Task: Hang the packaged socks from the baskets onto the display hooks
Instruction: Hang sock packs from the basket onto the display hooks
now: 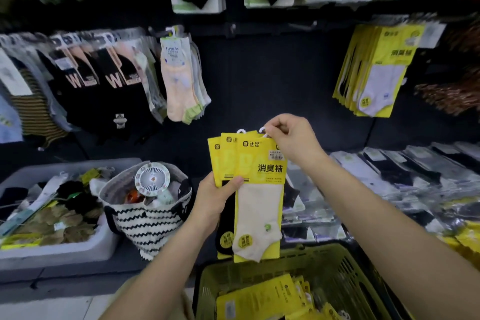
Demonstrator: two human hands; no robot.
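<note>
Yellow sock packs (255, 182) — gripped by left hand (214, 200), right hand (291, 135) pinching.

Zigzag b&w bag (150, 218) stands left of centre on a dark ledge (78, 271). Round white fan (152, 178) rests on its rim, w/ an orange item (133, 196) inside. Pale floor (52, 306) bottom left.

I'm watching the right hand (291, 140) covering the hanger of the front sock pack (259, 189); the green basket (330, 265) is running off-frame below.
</note>
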